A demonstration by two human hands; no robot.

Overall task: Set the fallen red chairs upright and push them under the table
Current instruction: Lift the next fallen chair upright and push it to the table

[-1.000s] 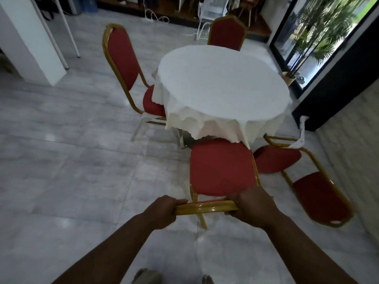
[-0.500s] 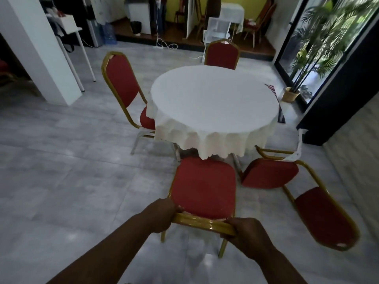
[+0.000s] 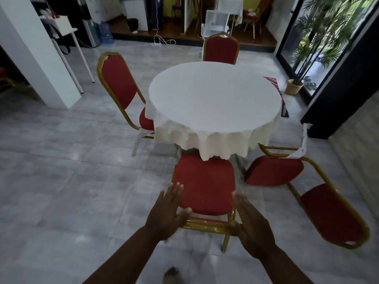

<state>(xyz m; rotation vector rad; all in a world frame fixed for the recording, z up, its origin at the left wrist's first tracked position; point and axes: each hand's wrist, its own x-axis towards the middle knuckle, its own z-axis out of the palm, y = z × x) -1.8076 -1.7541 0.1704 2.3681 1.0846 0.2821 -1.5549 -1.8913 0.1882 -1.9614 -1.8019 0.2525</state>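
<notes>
A red chair with a gold frame [image 3: 205, 181] stands upright right in front of me, its backrest nearest me and its seat reaching under the white cloth of the round table [image 3: 213, 95]. My left hand [image 3: 168, 212] and my right hand [image 3: 252, 220] hover open at the two ends of the backrest's gold top rail, fingers spread, gripping nothing. To the right a second red chair [image 3: 307, 191] lies fallen on its side on the floor. Two more red chairs stand upright, one at the table's left [image 3: 121, 89], one behind it [image 3: 221, 49].
A white pillar [image 3: 34, 54] and a white side table stand at the left. A potted plant [image 3: 295, 85] and a dark glass door frame are at the right. A striped mat [image 3: 281, 95] lies behind the table. Grey tiled floor stretches to my left.
Both hands held the chair's gold top rail before; now they have let go and opened. The chair has gone further in toward the table, and my view has lifted.
</notes>
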